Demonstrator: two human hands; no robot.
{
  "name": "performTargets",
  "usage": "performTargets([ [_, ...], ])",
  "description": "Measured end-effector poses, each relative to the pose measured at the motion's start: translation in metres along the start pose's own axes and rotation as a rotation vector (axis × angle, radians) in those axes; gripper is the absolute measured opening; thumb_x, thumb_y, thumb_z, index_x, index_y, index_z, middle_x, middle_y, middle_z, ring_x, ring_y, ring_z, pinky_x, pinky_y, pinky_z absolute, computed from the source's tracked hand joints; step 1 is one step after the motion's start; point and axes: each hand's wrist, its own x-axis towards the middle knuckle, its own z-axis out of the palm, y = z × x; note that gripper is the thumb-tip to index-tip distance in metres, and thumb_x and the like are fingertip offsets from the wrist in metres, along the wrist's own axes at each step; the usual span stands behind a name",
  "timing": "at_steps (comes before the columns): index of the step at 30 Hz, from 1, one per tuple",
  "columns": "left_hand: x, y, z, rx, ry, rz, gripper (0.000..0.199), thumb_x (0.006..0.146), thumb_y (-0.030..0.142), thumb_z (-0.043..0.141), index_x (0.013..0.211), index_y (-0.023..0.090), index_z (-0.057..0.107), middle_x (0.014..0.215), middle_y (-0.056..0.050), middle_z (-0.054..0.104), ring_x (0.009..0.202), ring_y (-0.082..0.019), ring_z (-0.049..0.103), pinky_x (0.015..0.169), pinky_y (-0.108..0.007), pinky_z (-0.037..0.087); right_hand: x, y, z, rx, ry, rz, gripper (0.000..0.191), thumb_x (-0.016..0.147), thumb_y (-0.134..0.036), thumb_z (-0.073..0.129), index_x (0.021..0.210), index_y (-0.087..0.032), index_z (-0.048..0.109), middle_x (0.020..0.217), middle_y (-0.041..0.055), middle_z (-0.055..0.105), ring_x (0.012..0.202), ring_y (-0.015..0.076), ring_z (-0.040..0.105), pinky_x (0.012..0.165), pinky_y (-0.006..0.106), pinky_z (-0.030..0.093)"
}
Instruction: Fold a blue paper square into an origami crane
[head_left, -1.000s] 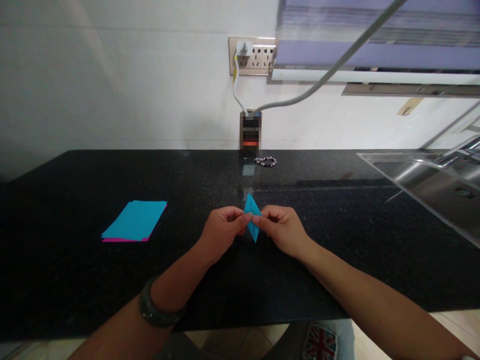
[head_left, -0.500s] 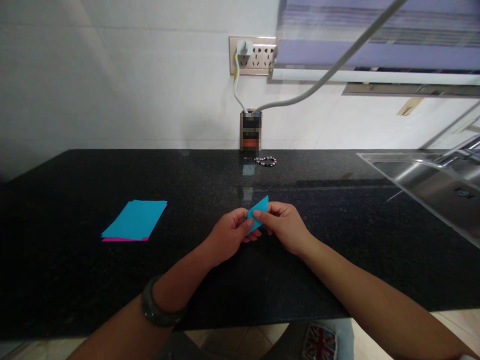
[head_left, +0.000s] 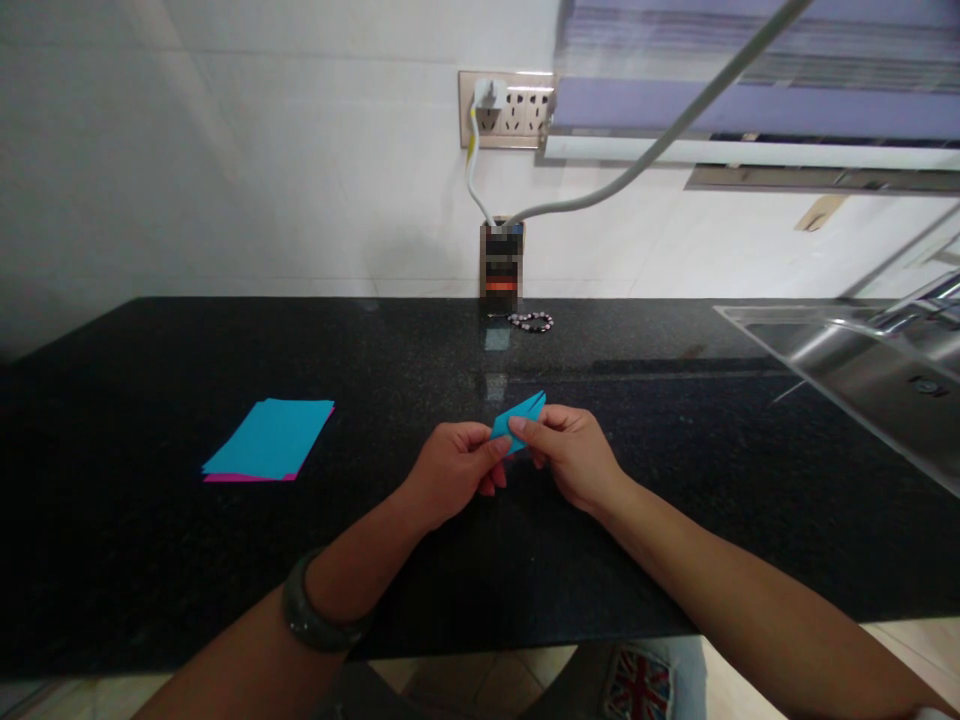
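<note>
- Head view: the folded blue paper [head_left: 523,408] lies between the two hands, right of the middle of the surface [head_left: 525,570] from its left end to the sink [head_left: 862,370]; whether it clears the surface or brushes it, I cannot tell.
- Its long axis slants from the left thumb up toward the surface's back right, ending in a free point with a dark slit along it.
- Left hand [head_left: 454,465]: grip closed to the paper's thickness, thumb on top, holding the near-left end.
- Right hand [head_left: 574,445]: thumb laid flat over the paper's middle, fingers behind, grip equally narrow; the free point rises just beyond these fingers, so this hand is the nearer one to it.
- The two thumb tips sit just beside each other across the paper.
- A blue-topped paper stack [head_left: 274,440], pink showing below, lies toward the surface's left end, well apart from both hands.
</note>
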Motion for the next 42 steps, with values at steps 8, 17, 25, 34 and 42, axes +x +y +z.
performTargets([
  [8,0.0022,-0.0046,-0.0026,-0.017,0.007,-0.008,0.025,0.074,0.037,0.053,0.072,0.013,0.060,0.051,0.001,0.055,0.042,-0.008,0.045,0.042,-0.020,0.034,0.0055,0.0012,-0.0049,0.120,0.137,-0.038,0.031,0.067,-0.034,0.065,0.051,-0.016,0.047,0.043,-0.0053,0.041,0.040,0.0063,0.034,0.041,0.022,0.025],
  [17,0.0026,-0.0064,-0.0003,-0.111,0.022,0.112,0.027,0.068,0.036,0.062,0.083,0.014,0.061,0.069,-0.001,0.061,0.062,-0.011,0.054,0.058,-0.023,0.041,0.0025,-0.0049,-0.0037,-0.044,0.055,-0.079,0.020,0.069,-0.033,0.063,0.061,-0.015,0.060,0.052,-0.0031,0.051,0.046,0.0073,0.038,0.045,0.022,0.029],
  [25,0.0012,-0.0046,-0.0054,0.028,0.151,0.142,0.027,0.074,0.038,0.053,0.066,0.014,0.062,0.058,0.001,0.055,0.055,-0.010,0.048,0.053,-0.022,0.037,-0.0013,-0.0033,-0.0005,-0.115,-0.092,-0.062,0.022,0.073,-0.037,0.058,0.069,-0.015,0.061,0.054,-0.0036,0.047,0.046,0.0066,0.037,0.044,0.021,0.030],
  [34,0.0034,-0.0005,-0.0026,-0.136,0.106,0.037,0.027,0.075,0.040,0.052,0.075,0.013,0.058,0.063,-0.001,0.058,0.057,-0.011,0.052,0.056,-0.023,0.042,0.0008,0.0000,-0.0001,-0.163,-0.028,-0.034,0.025,0.068,-0.035,0.061,0.057,-0.015,0.051,0.049,-0.0051,0.043,0.043,0.0054,0.034,0.041,0.020,0.026],
  [42,0.0023,0.0000,-0.0013,-0.135,0.055,-0.021,0.027,0.074,0.038,0.055,0.076,0.012,0.059,0.064,-0.003,0.061,0.051,-0.009,0.051,0.050,-0.021,0.041,0.0023,-0.0006,-0.0019,-0.162,-0.021,0.016,0.026,0.070,-0.037,0.059,0.057,-0.016,0.050,0.050,-0.0045,0.046,0.041,0.0056,0.036,0.039,0.020,0.028],
])
